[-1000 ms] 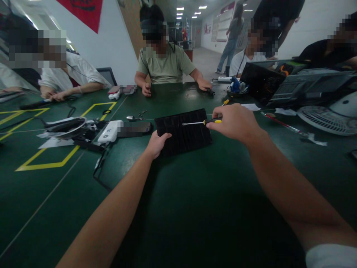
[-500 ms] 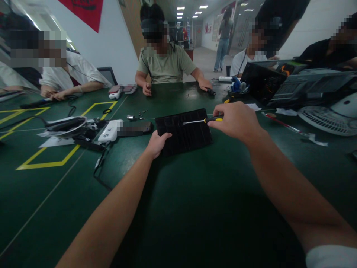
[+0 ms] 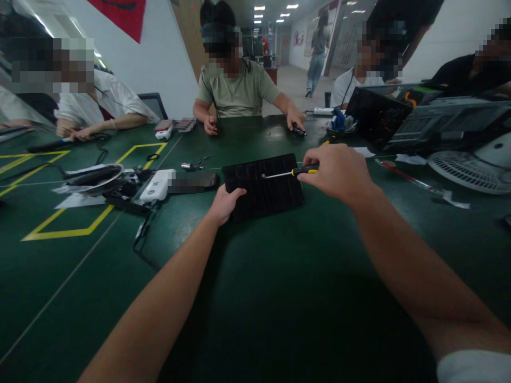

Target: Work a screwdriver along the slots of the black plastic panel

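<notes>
A flat black ribbed panel lies on the green table in front of me. My left hand grips its near left corner with curled fingers. My right hand is closed on the black-and-yellow handle of a screwdriver. The metal shaft reaches left over the panel, and its tip rests near the panel's middle.
Left of the panel lie a white device, a dark phone, cables and small screws. Yellow tape lines mark the table. At the right stand black opened equipment and a white fan grille. Several people sit around the table.
Almost nothing has moved: my right hand with the screwdriver has risen very slightly over the panel. The person in the corridor has walked farther away.
</notes>
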